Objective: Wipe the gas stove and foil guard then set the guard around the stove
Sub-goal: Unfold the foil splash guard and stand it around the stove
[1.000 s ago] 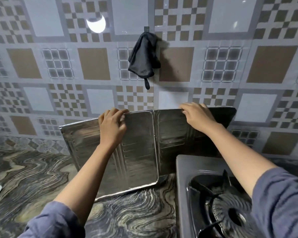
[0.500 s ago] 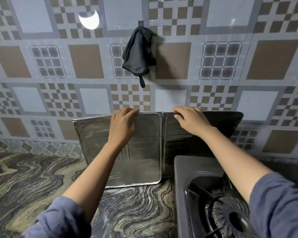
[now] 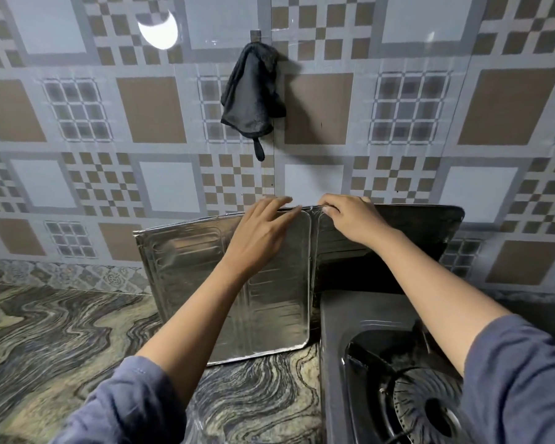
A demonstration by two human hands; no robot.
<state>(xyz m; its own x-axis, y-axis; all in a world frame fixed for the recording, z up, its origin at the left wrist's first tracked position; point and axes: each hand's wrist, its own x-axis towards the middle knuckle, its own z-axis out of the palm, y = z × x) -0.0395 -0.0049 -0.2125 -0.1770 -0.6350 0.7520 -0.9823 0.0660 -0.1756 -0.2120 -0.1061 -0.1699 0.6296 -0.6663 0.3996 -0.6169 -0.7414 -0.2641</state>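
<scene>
The right hand (image 3: 350, 219) pinches the foil guard (image 3: 189, 251) (standing) — left hand (image 3: 257, 238) rests flat.

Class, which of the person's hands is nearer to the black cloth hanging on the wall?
Left. The left hand rests on the foil guard almost straight below the black cloth; the right hand grips its top edge further right.

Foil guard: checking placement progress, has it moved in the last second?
Yes. The foil guard slid right toward the gas stove; its fold now nearly meets the stove's left edge.
</scene>
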